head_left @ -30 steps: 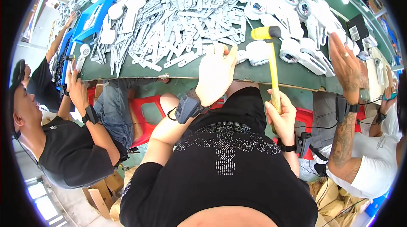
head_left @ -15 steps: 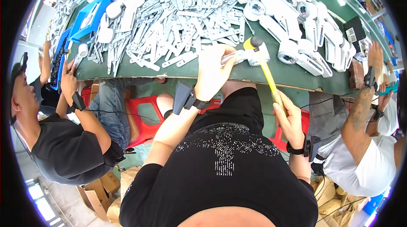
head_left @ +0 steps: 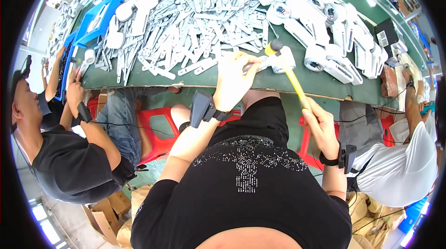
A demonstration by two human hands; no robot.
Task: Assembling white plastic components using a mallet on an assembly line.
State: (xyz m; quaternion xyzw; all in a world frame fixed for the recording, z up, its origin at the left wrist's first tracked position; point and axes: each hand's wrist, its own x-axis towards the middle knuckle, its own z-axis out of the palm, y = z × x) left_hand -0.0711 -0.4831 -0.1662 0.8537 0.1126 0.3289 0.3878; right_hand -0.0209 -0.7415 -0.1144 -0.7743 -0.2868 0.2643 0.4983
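Note:
My right hand point(head_left: 320, 126) is closed around the lower handle of a yellow mallet point(head_left: 295, 84). Its head has a black end and lies over a white part with a round cylindrical end point(head_left: 289, 56) near the table's front edge. Whether the mallet touches the part cannot be told. With pinched fingers, my left hand point(head_left: 236, 79) holds the narrow side of that white part, its fingertips left of the mallet head. Just beyond my left hand spreads a heap of flat white and grey slotted strips point(head_left: 209, 16).
White jointed arm assemblies with round ends point(head_left: 320, 56) lie at the right of the green table point(head_left: 186, 81). A blue tray point(head_left: 100, 19) and more white assemblies point(head_left: 124, 12) are at left. A black box point(head_left: 388, 35) stands far right. Co-workers sit on both sides.
The mallet head has shifted slightly left, and my right hand has moved a little right. My left hand stays nearly still. The right-hand co-worker's arm has moved away from the black box.

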